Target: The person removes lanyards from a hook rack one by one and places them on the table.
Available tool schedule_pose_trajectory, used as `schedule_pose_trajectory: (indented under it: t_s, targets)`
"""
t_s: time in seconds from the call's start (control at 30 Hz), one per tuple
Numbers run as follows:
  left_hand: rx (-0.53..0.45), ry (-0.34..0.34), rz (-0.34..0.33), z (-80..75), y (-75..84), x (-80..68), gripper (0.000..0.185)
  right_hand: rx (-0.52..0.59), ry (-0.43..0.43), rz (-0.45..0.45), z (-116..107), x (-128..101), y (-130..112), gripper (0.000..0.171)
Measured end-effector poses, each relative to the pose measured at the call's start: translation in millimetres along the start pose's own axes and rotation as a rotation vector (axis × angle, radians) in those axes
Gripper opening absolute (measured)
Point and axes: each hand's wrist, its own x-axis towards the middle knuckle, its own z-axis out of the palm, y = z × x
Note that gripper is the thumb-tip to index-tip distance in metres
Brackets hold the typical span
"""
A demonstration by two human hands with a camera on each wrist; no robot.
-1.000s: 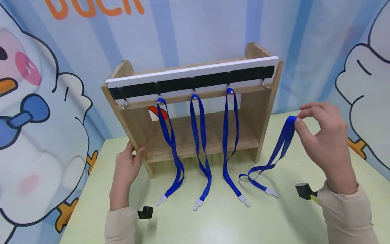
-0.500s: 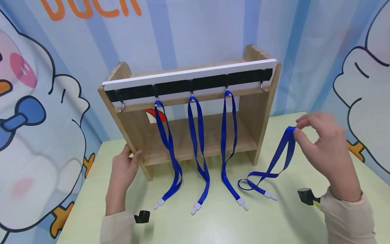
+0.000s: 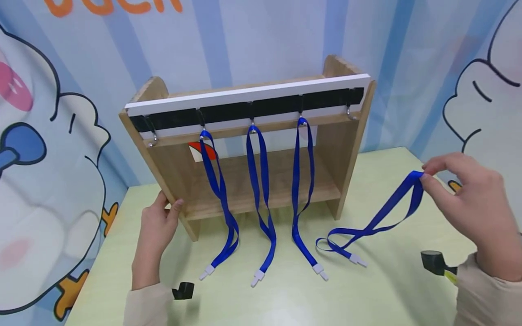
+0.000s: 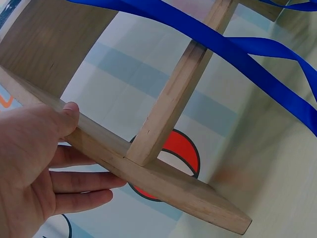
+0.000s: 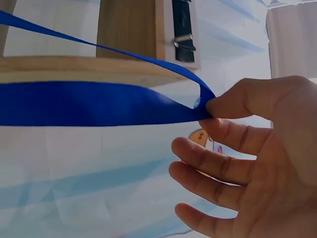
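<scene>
A wooden rack (image 3: 346, 149) with a black hook strip stands on the green table. Three blue lanyards (image 3: 258, 190) hang from its middle hooks, their white clips lying on the table. The left end hook (image 3: 152, 139) and right end hook (image 3: 350, 114) are bare. My left hand (image 3: 165, 209) grips the rack's left side panel (image 4: 148, 171), thumb on its front edge. My right hand (image 3: 424, 175), out to the right of the rack, pinches the loop end of a fourth blue lanyard (image 3: 387, 210) between thumb and forefinger (image 5: 225, 104); its clip (image 3: 356, 260) rests on the table.
The green table (image 3: 387, 299) ends at a blue striped backdrop with cartoon ducks, close behind the rack. A small black device sits at each wrist (image 3: 182, 291) (image 3: 434, 261). A red and white label (image 3: 201, 151) shows behind the rack's shelf.
My right hand has carried the lanyard's loop end rightward and lower, away from the rack, stretching the strap flatter. My left hand stays on the side panel.
</scene>
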Motion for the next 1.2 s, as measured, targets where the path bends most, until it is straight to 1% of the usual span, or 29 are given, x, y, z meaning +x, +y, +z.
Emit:
schedule_pose_trajectory:
  t_s: [0.07,0.13,0.23,0.33,0.47,0.53,0.67,0.77,0.9,1.07,1.2]
  targets:
    - [0.004,0.010,0.001,-0.9,-0.3,-0.3,0.045,-0.012,-0.010,-0.010,-4.6,0.9,3.6,0.003]
    - [0.005,0.016,0.001,-1.6,-0.5,-0.5,0.044,-0.035,-0.044,-0.008,-9.8,1.9,7.3,0.005]
    - [0.000,0.024,-0.002,-3.1,-0.4,-0.8,0.043,-0.087,-0.120,0.013,-16.7,2.3,12.8,0.008]
    - [-0.003,0.030,-0.003,-5.0,0.1,-1.0,0.044,-0.134,-0.199,0.037,-20.3,2.3,17.5,0.006]
    - [0.003,0.035,-0.002,-7.4,0.5,-1.4,0.045,-0.133,-0.274,0.049,-19.0,2.1,22.0,0.005]
    - [0.006,0.039,0.003,-8.6,0.5,-1.7,0.046,-0.118,-0.325,0.046,-17.2,3.0,23.4,0.005]
    - [0.007,0.045,0.021,-11.2,0.2,-1.6,0.045,-0.105,-0.481,0.034,-10.9,7.9,22.9,0.007]
    - [0.009,0.045,0.015,-11.7,-0.8,-1.6,0.046,-0.091,-0.604,0.025,-1.0,12.4,19.0,0.007]
    - [0.006,0.035,0.001,-7.4,-3.1,-1.1,0.046,-0.063,-0.721,0.046,12.7,15.8,12.8,0.005]
    - [0.011,0.004,0.007,-0.3,-2.9,-0.2,0.045,-0.028,-0.802,0.057,25.3,12.5,9.1,0.006]
    - [0.020,0.006,0.018,-1.0,-1.3,0.3,0.044,0.010,-0.812,0.030,34.6,10.8,9.9,0.006]
